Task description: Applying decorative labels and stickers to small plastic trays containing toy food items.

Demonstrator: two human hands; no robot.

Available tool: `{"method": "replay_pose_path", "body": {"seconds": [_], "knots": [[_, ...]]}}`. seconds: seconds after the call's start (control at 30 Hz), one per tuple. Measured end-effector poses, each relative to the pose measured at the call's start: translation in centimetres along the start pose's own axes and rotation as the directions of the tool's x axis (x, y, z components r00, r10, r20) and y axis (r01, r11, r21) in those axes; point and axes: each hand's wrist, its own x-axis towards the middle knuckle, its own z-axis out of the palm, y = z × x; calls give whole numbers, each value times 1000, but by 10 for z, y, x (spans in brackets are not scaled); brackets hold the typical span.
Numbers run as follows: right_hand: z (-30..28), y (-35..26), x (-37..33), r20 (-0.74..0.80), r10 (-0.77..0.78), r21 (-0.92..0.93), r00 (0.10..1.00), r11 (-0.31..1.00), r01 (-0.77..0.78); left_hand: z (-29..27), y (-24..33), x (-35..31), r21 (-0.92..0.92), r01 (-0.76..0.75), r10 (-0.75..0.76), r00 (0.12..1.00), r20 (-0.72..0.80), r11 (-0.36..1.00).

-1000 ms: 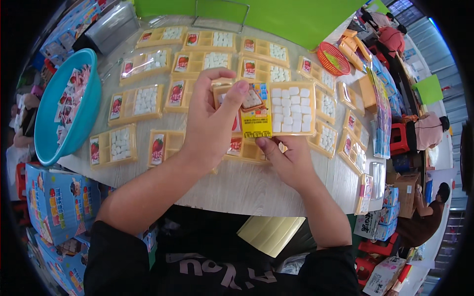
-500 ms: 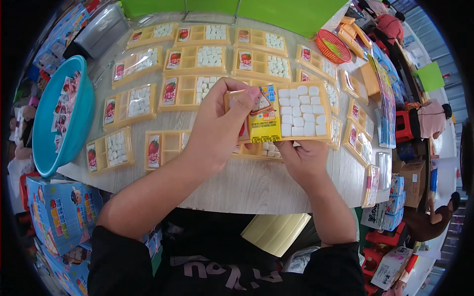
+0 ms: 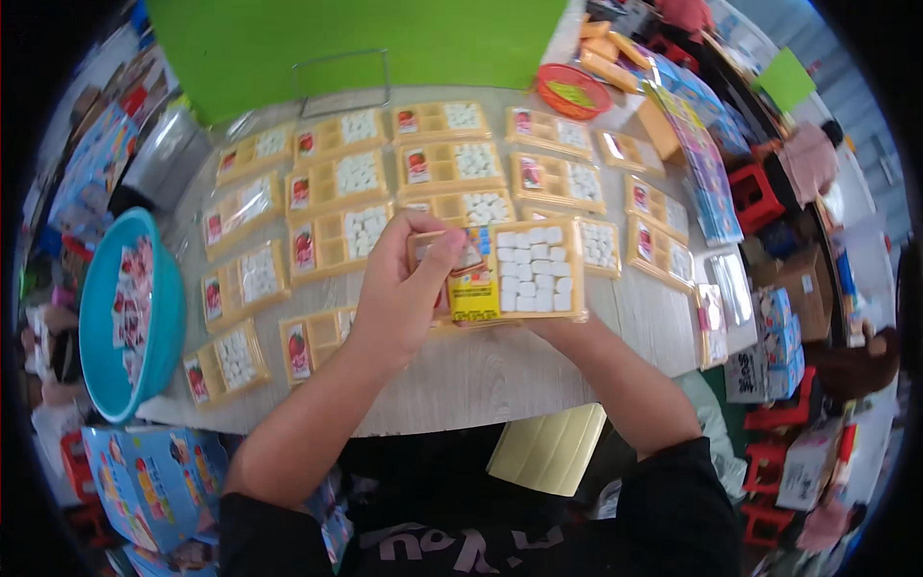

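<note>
Farther under the tray slides the right hand, fingers hidden, grip impossible to tell; left hand clamps the left end above the table, thumb overlapping a yellow label whose small dark print blurs.

The held tray looks glossy plastic, the bench matt and wood-grained, the nine-o'clock basin smooth plastic.

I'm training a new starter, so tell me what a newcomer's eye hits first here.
Probably the cream compartment tray of pillow-shaped white pieces at the centre, gripped in the left hand, its yellow label facing the camera. Next, the turquoise basin of small packets at far left and the bright green panel behind the table.
</note>
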Motion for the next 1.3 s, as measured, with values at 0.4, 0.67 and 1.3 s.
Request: {"method": "replay_pose_path", "body": {"seconds": [0.4,0.67,1.3], "knots": [[-71,-76,-62,-162,-279,-594,947,794,132,-6,1,-2,217,-66,54,997,61,974],[-42,-79,-125,128,-243,-690,962,675,262,11,-5,-26,286,-106,-18,917,398,952],[-217,10,-220,-710,-107,-703,696,168,-691,35,-181,-141,812,-217,-157,923,352,543]]}}
